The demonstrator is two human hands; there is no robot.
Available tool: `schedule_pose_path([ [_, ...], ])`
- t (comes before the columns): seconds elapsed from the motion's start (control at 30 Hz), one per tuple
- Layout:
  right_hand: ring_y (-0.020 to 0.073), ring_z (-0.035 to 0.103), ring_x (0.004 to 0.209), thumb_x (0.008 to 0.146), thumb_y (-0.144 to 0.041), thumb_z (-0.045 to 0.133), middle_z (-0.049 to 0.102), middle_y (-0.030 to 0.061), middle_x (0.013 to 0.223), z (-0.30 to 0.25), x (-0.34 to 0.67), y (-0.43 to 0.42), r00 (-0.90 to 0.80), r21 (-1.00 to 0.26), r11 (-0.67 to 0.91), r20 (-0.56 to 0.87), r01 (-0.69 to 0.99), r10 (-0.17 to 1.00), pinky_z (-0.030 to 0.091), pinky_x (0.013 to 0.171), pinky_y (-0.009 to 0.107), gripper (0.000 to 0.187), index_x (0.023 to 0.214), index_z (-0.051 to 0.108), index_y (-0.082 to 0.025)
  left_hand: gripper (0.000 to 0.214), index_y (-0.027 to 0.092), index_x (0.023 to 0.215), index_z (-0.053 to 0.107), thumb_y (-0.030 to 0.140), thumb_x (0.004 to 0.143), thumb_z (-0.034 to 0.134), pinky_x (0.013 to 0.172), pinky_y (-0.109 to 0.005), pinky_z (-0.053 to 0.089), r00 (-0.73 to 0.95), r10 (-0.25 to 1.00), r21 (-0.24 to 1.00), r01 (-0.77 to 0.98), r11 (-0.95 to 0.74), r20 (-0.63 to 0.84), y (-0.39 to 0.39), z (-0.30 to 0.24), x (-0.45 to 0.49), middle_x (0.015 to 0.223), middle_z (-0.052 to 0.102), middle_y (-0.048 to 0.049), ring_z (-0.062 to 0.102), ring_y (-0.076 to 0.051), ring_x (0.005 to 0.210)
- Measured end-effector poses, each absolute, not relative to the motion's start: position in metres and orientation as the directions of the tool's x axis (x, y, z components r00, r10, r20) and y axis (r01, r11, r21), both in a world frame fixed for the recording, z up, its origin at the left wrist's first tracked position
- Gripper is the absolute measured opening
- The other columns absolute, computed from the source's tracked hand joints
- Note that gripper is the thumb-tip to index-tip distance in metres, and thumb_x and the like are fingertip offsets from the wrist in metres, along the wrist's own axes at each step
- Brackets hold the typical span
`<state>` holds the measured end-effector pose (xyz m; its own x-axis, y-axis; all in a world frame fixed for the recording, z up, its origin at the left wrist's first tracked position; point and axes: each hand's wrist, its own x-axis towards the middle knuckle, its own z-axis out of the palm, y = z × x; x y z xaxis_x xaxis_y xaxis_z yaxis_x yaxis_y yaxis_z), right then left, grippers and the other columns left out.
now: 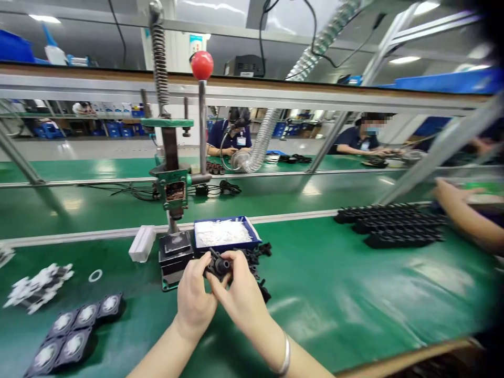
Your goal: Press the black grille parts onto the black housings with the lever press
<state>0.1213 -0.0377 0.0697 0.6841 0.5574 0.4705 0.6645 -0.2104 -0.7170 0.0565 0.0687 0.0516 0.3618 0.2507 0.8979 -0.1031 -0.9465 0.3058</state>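
Between my two hands is a small black plastic part [221,265] with a round, hollow spout. My left hand [196,289] has its fingers closed on the part's left side. With thumb and fingers, my right hand [239,287] grips it from the right. They hold it above the green mat, just in front of a hand press [176,194] with a red ball knob [202,65]. Behind the hands sits a blue tray [252,237] full of small white pieces. More black plastic parts [263,252] lie on the mat, partly hidden by my right hand.
At left lie black square housings with white centres [74,344], white parts [39,286] and a white ring [95,275]. A white block [142,244] stands beside the press. Rows of black parts [394,223] lie at right, near a co-worker's arm [468,215]. Other people sit across the bench.
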Motion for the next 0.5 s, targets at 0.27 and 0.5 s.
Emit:
schedule_pose_path([
  [0.27, 0.0191, 0.064, 0.086, 0.088, -0.036, 0.066, 0.060, 0.0052, 0.102, 0.062, 0.213, -0.115, 0.818, -0.620, -0.549, 0.515, 0.561, 0.254, 0.055, 0.079, 0.033, 0.029, 0.110, 0.054, -0.022, 0.057, 0.012, 0.143, 0.044, 0.024, 0.092, 0.068, 0.089, -0.038, 0.058, 0.505, 0.095, 0.255, -0.258, -0.932, 0.858, 0.039, 0.019, 0.065, 0.115, 0.063, -0.0159, 0.065, -0.026, 0.107],
  [0.5, 0.0200, 0.062, 0.084, 0.089, -0.036, 0.066, 0.062, 0.0077, 0.098, 0.018, 0.367, -0.233, 0.881, -0.655, -0.730, 0.444, 0.195, -0.163, 0.053, 0.077, 0.036, 0.027, 0.103, 0.058, -0.014, 0.033, 0.022, 0.130, 0.055, 0.016, 0.098, 0.049, 0.083, -0.031, 0.061, 0.659, 0.016, 0.301, -0.321, -0.898, 0.752, 0.005, -0.049, 0.063, 0.112, 0.070, -0.0105, 0.072, -0.022, 0.100],
])
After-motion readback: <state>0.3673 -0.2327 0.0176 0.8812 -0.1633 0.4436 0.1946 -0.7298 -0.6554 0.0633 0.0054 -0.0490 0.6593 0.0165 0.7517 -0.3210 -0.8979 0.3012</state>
